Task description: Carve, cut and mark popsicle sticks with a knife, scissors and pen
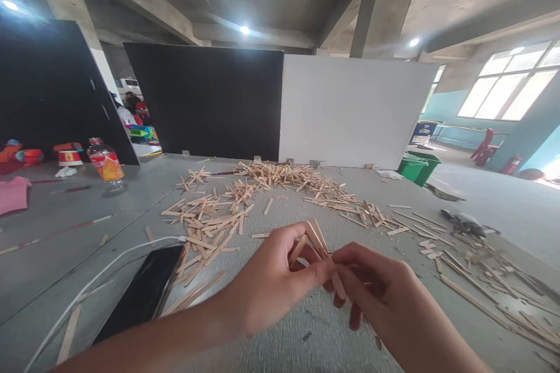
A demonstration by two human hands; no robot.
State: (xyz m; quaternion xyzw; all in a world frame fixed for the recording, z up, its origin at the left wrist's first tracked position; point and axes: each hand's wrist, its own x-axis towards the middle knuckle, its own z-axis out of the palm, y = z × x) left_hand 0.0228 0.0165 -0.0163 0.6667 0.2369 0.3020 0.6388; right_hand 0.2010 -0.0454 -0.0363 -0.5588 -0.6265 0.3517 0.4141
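Several wooden craft sticks [318,236] are gripped between my two hands above the grey table. My left hand [280,280] is closed round them, with its thumb and fingers pinching near their lower end. At that same end, my right hand [371,280] is closed too, its thumb and fingertips meeting on the sticks. The sticks lean up and to the left, and one short piece pokes out below the fingertips. How they are joined is hidden by my fingers. Beyond my hands lies a heap of loose craft sticks [210,215] on the table.
A black phone [137,291] with a white cable lies by my left forearm. Farther left stands a drink bottle [106,163]. Broken stick scraps [494,285] litter the right side. Black and white panels [359,111] close off the back, with green bins [417,168] beyond.
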